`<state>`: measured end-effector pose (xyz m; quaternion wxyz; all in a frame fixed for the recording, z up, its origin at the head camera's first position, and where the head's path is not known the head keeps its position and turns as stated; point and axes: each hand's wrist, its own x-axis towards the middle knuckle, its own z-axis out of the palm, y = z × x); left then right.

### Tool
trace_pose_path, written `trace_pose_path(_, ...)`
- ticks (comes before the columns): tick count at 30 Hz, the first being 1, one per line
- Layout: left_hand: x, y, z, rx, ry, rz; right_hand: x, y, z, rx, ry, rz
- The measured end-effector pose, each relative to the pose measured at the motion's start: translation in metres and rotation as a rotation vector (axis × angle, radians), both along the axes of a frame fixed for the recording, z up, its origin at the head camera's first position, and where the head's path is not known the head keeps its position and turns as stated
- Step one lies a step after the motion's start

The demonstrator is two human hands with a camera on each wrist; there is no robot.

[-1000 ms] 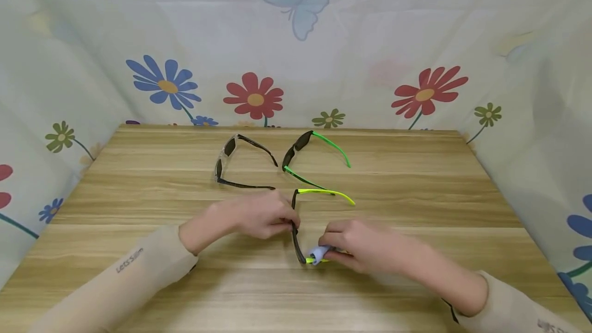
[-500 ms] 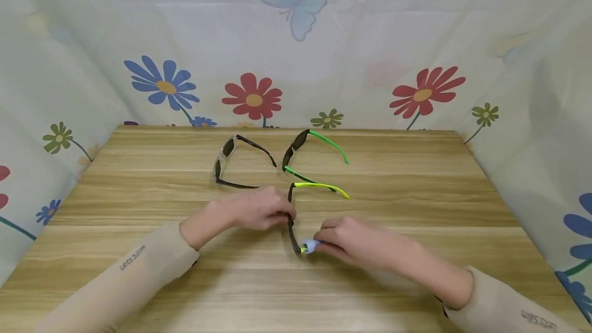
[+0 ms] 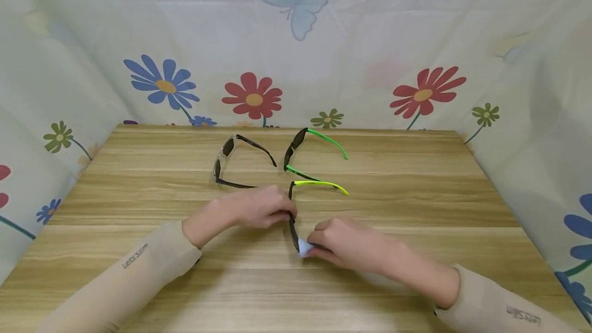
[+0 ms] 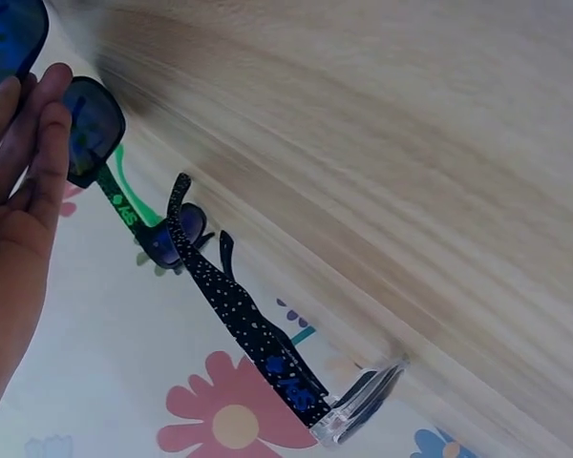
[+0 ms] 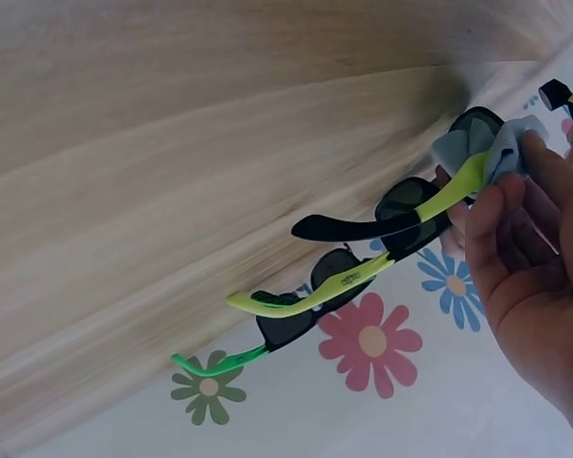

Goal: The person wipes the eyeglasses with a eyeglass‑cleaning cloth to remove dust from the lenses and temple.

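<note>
My left hand pinches the black front frame of a pair of sunglasses with yellow temples, near the bridge. In the left wrist view the fingers lie between its two dark lenses. A light blue cloth is in my right hand, folded around the near yellow temple close to its hinge. The right wrist view shows that cloth pinched between thumb and fingers, with the yellow temple poking out of it, its black tip free.
Behind lie green-templed sunglasses and, to their left, clear-framed sunglasses with dark temples, both unfolded on the wooden table. A flower-printed curtain encloses the table's back and sides.
My right hand has slid the cloth left along the near temple up to the hinge. The held sunglasses have shifted slightly left and away from me, the left hand still gripping them.
</note>
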<state>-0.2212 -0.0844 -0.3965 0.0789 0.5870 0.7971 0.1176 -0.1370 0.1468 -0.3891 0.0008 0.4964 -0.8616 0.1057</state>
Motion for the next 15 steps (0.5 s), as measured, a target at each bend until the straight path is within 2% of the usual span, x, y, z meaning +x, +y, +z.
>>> trace_pose_path(8,-0.001,0.0,0.003,-0.011,-0.047,-0.002,-0.001,-0.001,-0.004,0.014,-0.032,-0.027)
trace_pose_path(15,-0.002,0.0,0.003,-0.019,-0.054,-0.015,-0.004,0.009,-0.005,0.02,-0.054,-0.031)
